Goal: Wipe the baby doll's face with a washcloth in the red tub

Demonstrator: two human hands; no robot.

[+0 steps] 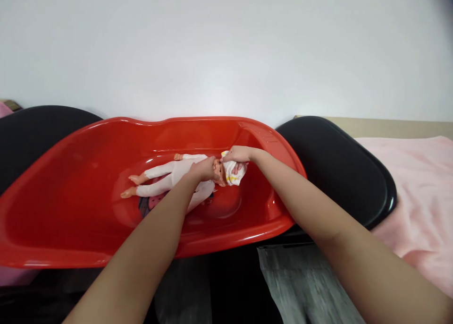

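Observation:
A baby doll [182, 170] in white clothes lies on its back inside a red baby bathtub [88, 182], its head to the right and bare feet to the left. On its head is a white cap [232, 176] with yellow marks. My left hand [205, 169] is at the doll's chin and cheek, its fingers closed about the lower face and partly hidden. Curled over the cap by the forehead, my right hand [238, 156] grips the fabric with bent fingers. Part of the doll's near arm is behind my left forearm.
A dark and pink patterned patch [144, 206] shows on the tub floor under the doll. Black rounded surfaces [339, 173] flank the tub. Pink cloth [424, 187] lies at the right. A pale wall [226, 50] rises behind the tub.

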